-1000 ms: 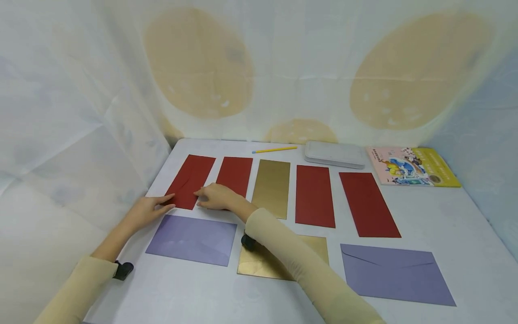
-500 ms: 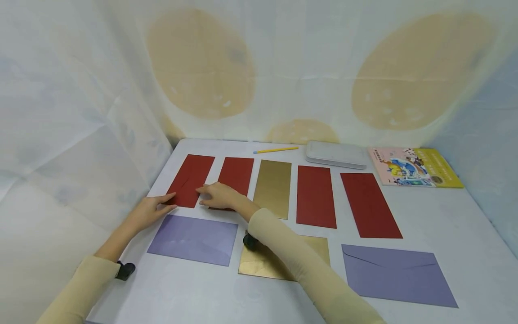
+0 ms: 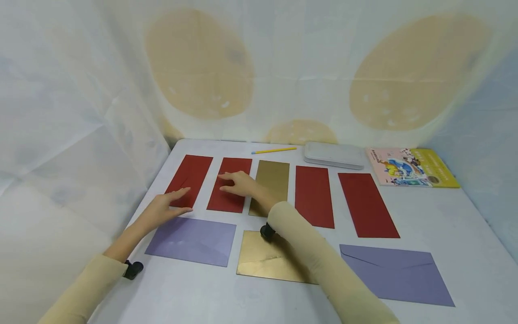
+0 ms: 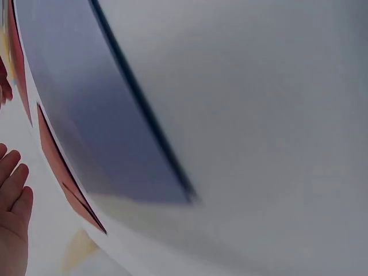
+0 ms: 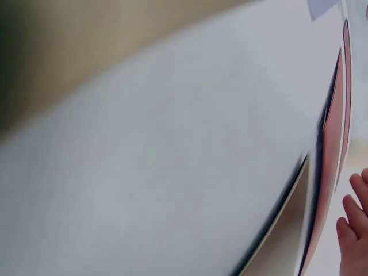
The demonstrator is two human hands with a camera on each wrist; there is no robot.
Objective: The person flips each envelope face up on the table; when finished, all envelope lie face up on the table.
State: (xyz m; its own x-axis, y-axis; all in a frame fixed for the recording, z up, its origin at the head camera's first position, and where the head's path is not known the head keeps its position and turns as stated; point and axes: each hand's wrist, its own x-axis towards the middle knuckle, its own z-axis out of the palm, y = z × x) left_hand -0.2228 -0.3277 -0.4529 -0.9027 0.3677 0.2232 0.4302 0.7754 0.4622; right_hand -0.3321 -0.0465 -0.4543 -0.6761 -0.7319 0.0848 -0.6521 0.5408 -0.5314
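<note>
My left hand is over the near end of the leftmost red envelope, its fingers extended and its thumb spread apart. Below that hand lies a purple envelope, whose upper edge the hand overlaps in the head view. The second red envelope lies flat just to the right, and my right hand is over it with the fingers reaching left. Nothing is held in either hand. In the left wrist view, the fingers look straight and grip nothing. The right wrist view shows loosely extended fingers at its edge.
A gold envelope and two more red ones continue the back row. In front lie another gold envelope and a purple one. A pencil, a pale flat case and picture books stand behind.
Both hands have moved right. The left has left the first red envelope's left edge, and the right has gone from that envelope's right edge to over the second red one.
</note>
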